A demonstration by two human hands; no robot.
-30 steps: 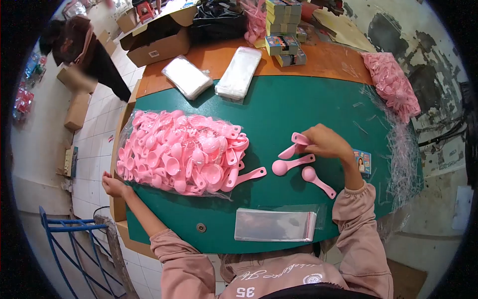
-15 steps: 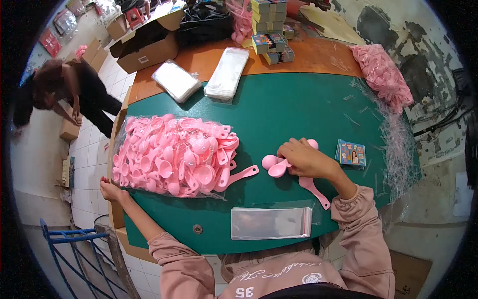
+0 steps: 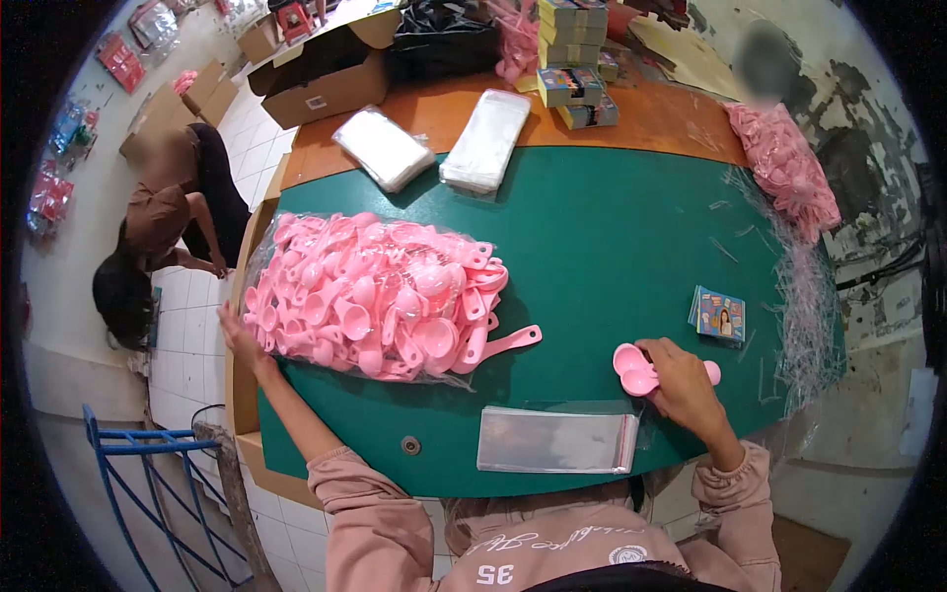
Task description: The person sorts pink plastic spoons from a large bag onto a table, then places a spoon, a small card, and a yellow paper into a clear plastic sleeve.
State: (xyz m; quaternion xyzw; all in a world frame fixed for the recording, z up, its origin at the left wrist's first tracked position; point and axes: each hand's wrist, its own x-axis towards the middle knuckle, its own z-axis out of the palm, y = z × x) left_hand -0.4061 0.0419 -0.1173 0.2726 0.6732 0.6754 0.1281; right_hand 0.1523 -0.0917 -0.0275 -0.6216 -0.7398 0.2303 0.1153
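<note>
My right hand (image 3: 683,387) is closed around a few pink plastic measuring spoons (image 3: 639,381). Their round bowls stick out left of the fingers, and another pink end shows on the right; the handles are mostly hidden. At the left table edge, my left hand (image 3: 244,340) has its fingers stretched out beside a large clear bag of pink spoons (image 3: 370,296). One spoon handle (image 3: 515,341) pokes out from the bag's right side. Clear flat plastic sleeves (image 3: 554,440) lie near the table's front edge, left of my right hand.
Small printed cards (image 3: 718,316) lie beyond my right hand. Two stacks of clear sleeves (image 3: 383,148) sit at the back, near stacked card bundles (image 3: 572,59). Another pink bag (image 3: 784,173) and loose plastic wrap (image 3: 804,316) line the right. A person (image 3: 163,212) bends over at the left.
My right hand has moved right and nearer me, gathering the spoons, including the one lying loose below it. My left hand has shifted up along the bag. The camera view has turned slightly left.
</note>
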